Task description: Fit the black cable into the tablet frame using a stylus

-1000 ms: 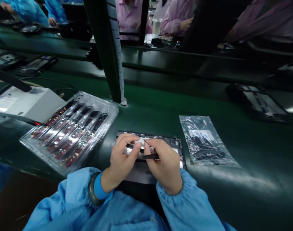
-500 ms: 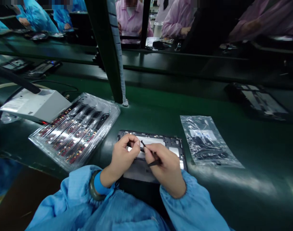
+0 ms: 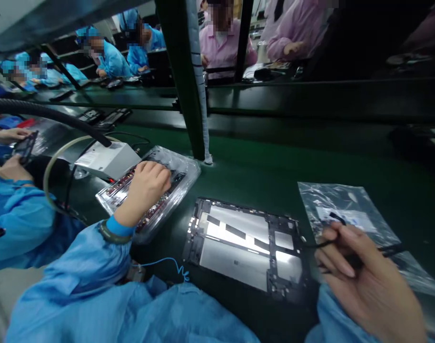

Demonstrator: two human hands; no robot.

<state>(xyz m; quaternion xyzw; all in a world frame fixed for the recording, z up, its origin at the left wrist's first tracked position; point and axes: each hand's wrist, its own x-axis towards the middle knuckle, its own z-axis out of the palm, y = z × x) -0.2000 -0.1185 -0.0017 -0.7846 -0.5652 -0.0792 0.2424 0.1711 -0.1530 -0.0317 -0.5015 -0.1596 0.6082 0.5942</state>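
Where the device frame [image 3: 235, 267] lies: flat on the green surface [image 3: 239, 166], between the person's hands, its long axis running left to right with the right end slightly nearer the person.
Clear tray [image 3: 192, 177]: left of the frame and a little farther back, slanted, long axis running from far right to near left; reddish boards and dark parts sit in it.
Left hand [image 3: 148, 186]: over the tray, left of the frame, and much the nearer hand to the tray's contents, which lie beneath its fingers.
Left fingers: bent downward, side by side; their tips are hidden, so whether they grip a part cannot be told.
Right hand [image 3: 367, 286]: just off the frame's right end, well apart from the tray.
Right fingers: closed around a slim dark tool [image 3: 394, 249]; a thin end points toward the frame, and whether every dark tip belongs to one piece is unclear.
Plastic bag [image 3: 346, 193]: right of the frame, partly behind the right hand.
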